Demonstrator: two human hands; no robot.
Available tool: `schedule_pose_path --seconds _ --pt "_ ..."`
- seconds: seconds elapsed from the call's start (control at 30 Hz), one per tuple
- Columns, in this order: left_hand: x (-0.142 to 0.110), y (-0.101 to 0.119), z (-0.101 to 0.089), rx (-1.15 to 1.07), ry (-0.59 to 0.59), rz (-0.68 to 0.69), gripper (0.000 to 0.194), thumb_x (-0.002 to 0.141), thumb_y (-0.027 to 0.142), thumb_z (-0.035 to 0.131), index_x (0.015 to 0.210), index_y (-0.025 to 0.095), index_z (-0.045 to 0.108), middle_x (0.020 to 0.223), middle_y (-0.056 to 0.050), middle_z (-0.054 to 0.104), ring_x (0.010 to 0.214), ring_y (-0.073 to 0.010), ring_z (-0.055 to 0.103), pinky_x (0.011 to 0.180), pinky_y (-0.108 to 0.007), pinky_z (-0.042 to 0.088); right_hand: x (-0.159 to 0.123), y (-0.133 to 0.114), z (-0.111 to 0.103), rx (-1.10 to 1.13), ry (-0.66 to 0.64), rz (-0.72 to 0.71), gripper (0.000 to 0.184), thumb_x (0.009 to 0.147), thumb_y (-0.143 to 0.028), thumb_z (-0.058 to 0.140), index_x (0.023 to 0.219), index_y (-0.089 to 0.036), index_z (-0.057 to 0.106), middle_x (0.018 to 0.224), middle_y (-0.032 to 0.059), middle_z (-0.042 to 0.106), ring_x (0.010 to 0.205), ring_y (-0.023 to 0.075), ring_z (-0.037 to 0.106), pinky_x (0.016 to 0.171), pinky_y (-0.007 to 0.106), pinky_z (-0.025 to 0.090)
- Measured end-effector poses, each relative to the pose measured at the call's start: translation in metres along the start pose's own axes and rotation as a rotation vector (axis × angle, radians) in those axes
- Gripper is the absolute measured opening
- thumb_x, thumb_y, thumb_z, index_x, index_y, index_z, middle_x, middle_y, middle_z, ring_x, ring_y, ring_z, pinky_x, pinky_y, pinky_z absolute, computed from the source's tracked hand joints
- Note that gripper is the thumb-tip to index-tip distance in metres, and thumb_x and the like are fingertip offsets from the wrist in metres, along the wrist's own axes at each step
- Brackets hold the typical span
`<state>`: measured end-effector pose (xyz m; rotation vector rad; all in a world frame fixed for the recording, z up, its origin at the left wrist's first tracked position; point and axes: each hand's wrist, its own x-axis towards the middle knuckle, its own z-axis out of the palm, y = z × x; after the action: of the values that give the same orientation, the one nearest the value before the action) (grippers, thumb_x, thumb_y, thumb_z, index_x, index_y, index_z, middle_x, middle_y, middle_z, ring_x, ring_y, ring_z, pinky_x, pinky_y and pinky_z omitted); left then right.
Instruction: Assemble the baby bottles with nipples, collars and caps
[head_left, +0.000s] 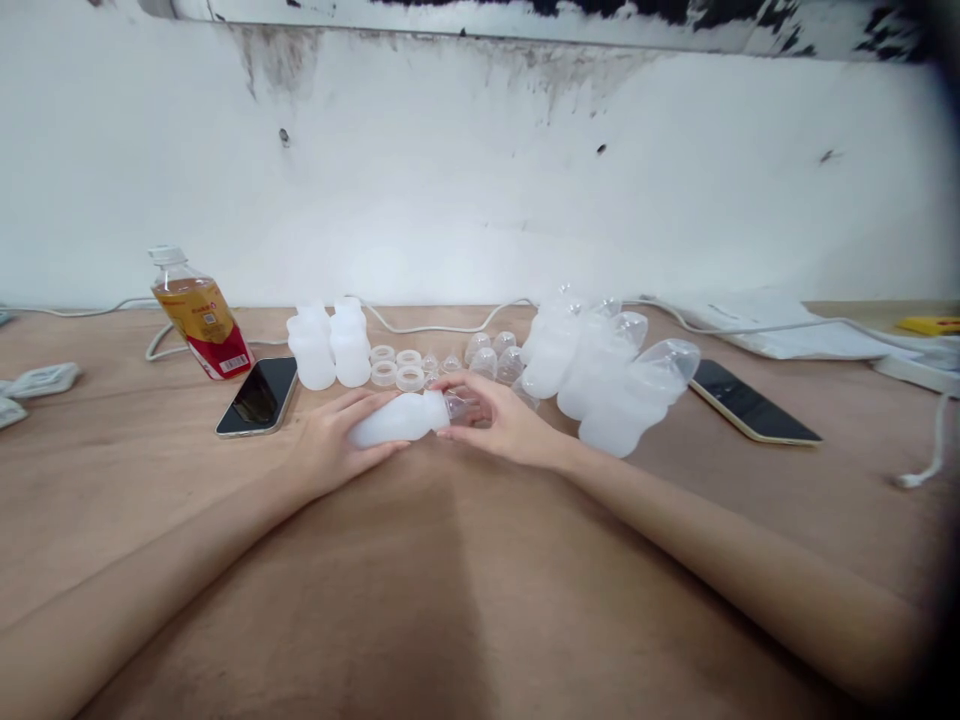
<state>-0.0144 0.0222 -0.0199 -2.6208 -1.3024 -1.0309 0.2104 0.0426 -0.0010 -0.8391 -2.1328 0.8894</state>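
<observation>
The white bottle is lying nearly level just above the desk, between the two hands and in front of the small parts. Its long axis is running left to right, with the base pointing left and the clear teat pointing right and slightly away from the person. The left hand is clamping its grip around the body, fingers above and thumb below. The right hand is closing its grip about the collar and teat end, its palm facing left.

Just beyond the held bottle, white rings are lying in stacks, with clear domes standing to their right; the right hand is partly hiding that area. Open bottles are standing upright behind the left hand. Capped bottles are crowding close beyond the right wrist. Farther out, a dark phone, a drink bottle and a second phone are flanking the work.
</observation>
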Motion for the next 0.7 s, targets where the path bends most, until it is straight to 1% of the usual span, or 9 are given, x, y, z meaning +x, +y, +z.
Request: schedule_pose_path --seconds 0.07,0.17,0.23,0.3,0.37,0.4,0.47,0.57,0.7 --pt "-0.001 0.001 0.0 0.008 0.004 0.013 0.043 0.072 0.042 0.057 0.109 0.021 0.052 0.103 -0.003 0.059 0.09 -0.0173 0.058 0.077 -0.027 0.047 -0.001 0.001 0.002 0.025 -0.016 0.089 0.034 0.072 -0.037 0.058 0.099 -0.019 0.05 0.094 0.0059 0.058 0.075 0.0138 0.057 0.052 0.022 0.045" --pt "-0.003 0.003 0.001 0.038 -0.02 0.018 0.045 0.073 0.043 0.057 0.111 0.02 0.051 0.103 -0.004 0.059 0.088 -0.0173 0.059 0.075 -0.027 0.048 -0.001 0.001 0.006 0.038 -0.066 0.238 0.032 0.078 -0.047 0.046 0.087 -0.017 0.049 0.06 -0.001 0.056 0.042 0.0076 0.047 0.042 0.021 0.037" --pt "-0.003 0.004 0.001 0.035 -0.015 0.018 0.045 0.073 0.042 0.057 0.111 0.02 0.051 0.103 -0.005 0.059 0.088 -0.0177 0.059 0.076 -0.028 0.048 0.0 -0.002 0.005 -0.005 -0.069 0.236 0.034 0.08 -0.049 0.042 0.083 -0.016 0.05 0.06 -0.0013 0.055 0.043 0.007 0.047 0.046 0.021 0.038" --pt "-0.002 0.003 0.001 0.005 -0.001 0.011 0.043 0.073 0.041 0.058 0.11 0.02 0.051 0.104 -0.005 0.059 0.09 -0.018 0.058 0.079 -0.029 0.047 0.001 -0.006 0.003 -0.07 -0.029 0.148 0.032 0.079 -0.046 0.045 0.09 -0.017 0.051 0.078 0.0027 0.058 0.059 0.0095 0.053 0.053 0.022 0.04" --pt "-0.001 0.003 0.001 -0.037 -0.008 0.013 0.042 0.073 0.041 0.058 0.109 0.021 0.051 0.104 -0.003 0.06 0.092 -0.0177 0.058 0.081 -0.028 0.047 0.001 -0.008 0.001 -0.171 -0.004 0.03 0.034 0.077 -0.042 0.05 0.101 -0.017 0.048 0.093 0.005 0.057 0.071 0.0116 0.053 0.058 0.023 0.041" --pt "-0.001 0.003 0.001 -0.052 -0.03 0.017 0.042 0.073 0.041 0.058 0.109 0.021 0.051 0.105 -0.003 0.059 0.092 -0.0176 0.057 0.081 -0.028 0.046 0.001 -0.008 0.0 -0.225 -0.006 -0.013 0.035 0.076 -0.04 0.051 0.103 -0.018 0.047 0.092 0.0049 0.056 0.071 0.0117 0.052 0.058 0.023 0.04" --pt "-0.001 0.003 0.002 -0.044 -0.057 0.034 0.044 0.073 0.042 0.057 0.111 0.021 0.049 0.104 -0.003 0.059 0.092 -0.0174 0.057 0.08 -0.027 0.047 -0.001 -0.008 0.001 -0.294 -0.02 -0.031 0.03 0.078 -0.04 0.049 0.097 -0.017 0.048 0.079 0.0022 0.056 0.062 0.0103 0.048 0.056 0.023 0.037" --pt "-0.003 0.003 0.003 0.053 0.001 0.096 0.045 0.075 0.04 0.056 0.115 0.021 0.047 0.103 -0.005 0.058 0.088 -0.0174 0.058 0.076 -0.027 0.048 -0.003 -0.009 0.007 -0.165 0.018 0.106 0.028 0.08 -0.045 0.043 0.081 -0.017 0.046 0.063 -0.0016 0.049 0.054 0.0085 0.044 0.051 0.022 0.035" --pt "-0.005 0.004 0.001 0.202 0.102 0.245 0.042 0.078 0.033 0.054 0.117 0.021 0.045 0.101 -0.006 0.059 0.088 -0.0175 0.058 0.073 -0.027 0.047 -0.003 -0.017 0.013 0.276 -0.009 0.454 0.038 0.076 -0.056 0.043 0.071 -0.018 0.04 0.054 -0.0052 0.041 0.039 0.0036 0.031 0.035 0.016 0.023"
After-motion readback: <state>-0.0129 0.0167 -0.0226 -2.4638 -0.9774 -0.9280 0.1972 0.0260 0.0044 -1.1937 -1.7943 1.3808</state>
